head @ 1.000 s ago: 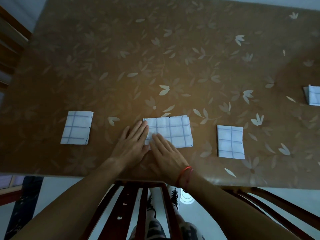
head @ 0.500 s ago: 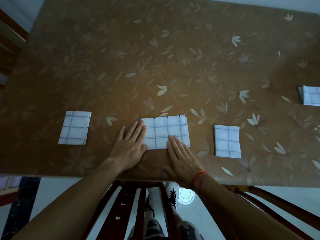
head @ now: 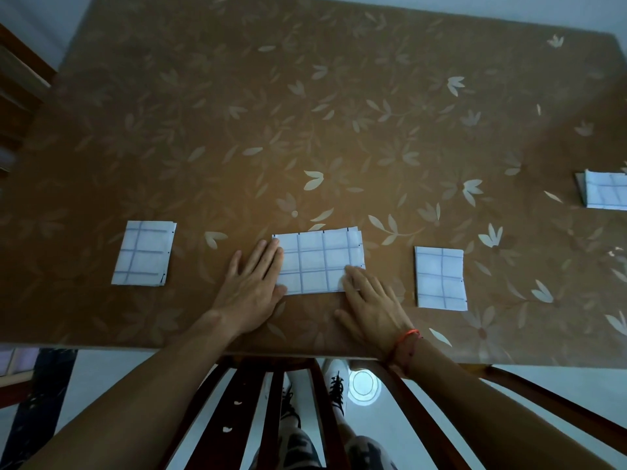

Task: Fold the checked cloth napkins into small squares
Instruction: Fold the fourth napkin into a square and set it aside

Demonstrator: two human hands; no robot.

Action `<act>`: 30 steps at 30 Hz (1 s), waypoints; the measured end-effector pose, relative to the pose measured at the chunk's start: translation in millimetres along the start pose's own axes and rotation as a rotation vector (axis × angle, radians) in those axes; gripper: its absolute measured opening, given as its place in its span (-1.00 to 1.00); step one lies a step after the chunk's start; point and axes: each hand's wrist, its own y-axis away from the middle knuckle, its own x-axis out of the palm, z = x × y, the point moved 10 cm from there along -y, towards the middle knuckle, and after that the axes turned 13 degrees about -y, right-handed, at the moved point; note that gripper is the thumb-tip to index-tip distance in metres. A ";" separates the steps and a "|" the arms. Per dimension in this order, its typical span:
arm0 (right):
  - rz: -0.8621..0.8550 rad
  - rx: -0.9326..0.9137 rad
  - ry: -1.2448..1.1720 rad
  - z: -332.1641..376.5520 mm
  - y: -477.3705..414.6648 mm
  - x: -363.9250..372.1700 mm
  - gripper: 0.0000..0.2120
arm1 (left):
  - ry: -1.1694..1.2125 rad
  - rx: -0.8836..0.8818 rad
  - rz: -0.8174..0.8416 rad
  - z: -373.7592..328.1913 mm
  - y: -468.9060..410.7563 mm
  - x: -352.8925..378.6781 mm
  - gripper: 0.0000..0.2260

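Lying flat, oblong blue-checked napkin

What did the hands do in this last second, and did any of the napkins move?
The right hand slid rightward along the near edge of the middle napkin, from beside the left hand to its right corner, flat, smoothing. Nothing was gripped or let go. The left hand stayed flat at the left end; the middle napkin and the three other folded napkins did not move.
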 end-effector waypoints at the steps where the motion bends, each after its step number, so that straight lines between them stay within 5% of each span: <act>1: -0.032 0.004 -0.018 -1.1 -6.9 -8.5 -0.52 | -0.005 -0.005 -0.009 0.5 0.0 -0.1 -0.35; 9: -0.086 0.093 -0.158 -12.1 -88.3 -59.9 -0.64 | 0.010 -0.015 -0.027 -0.8 0.4 -2.0 -0.40; 17: 0.188 0.141 -0.141 -0.1 -115.7 -56.1 -0.74 | 0.038 -0.020 -0.009 0.3 0.9 -2.7 -0.40; 23: 0.120 0.257 -0.240 -10.5 -137.0 -50.9 -0.59 | 0.034 -0.028 0.002 0.8 0.7 -2.7 -0.39; 30: 0.252 0.310 -0.260 -7.2 -141.5 -45.0 -0.71 | 0.057 -0.028 0.006 1.0 1.2 -1.4 -0.40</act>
